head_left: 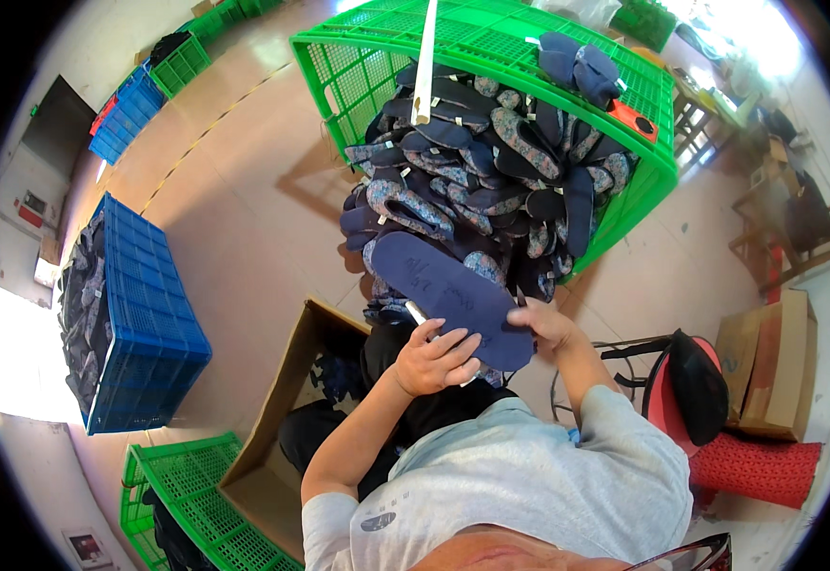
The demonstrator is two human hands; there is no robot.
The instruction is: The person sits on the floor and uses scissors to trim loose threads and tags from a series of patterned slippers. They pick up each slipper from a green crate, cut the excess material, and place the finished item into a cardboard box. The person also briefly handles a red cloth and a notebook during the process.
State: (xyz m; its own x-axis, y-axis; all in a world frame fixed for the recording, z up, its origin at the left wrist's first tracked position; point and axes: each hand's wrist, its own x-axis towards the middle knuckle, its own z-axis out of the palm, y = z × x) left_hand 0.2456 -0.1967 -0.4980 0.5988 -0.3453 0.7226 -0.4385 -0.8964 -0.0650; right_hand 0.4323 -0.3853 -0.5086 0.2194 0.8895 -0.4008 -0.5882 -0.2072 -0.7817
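A dark blue slipper sole (444, 295) with handwriting on it lies tilted in front of me. My right hand (543, 324) is closed on its right edge, near the lower end. My left hand (434, 360) is closed by the sole's lower left edge, fingers curled round a slim white stick-like object (417, 312), whose kind I cannot make out. Just beyond the sole, a large heap of dark slippers with floral linings (472, 171) spills from a green plastic crate (624, 219) tipped on its side.
An opened cardboard box (263, 438) stands by my left leg. A green crate (196, 485) and a filled blue crate (153, 333) are farther left. Some slippers (582, 67) and a red-orange object (634, 121) rest on the tipped crate; a white pole (424, 67) hangs in front.
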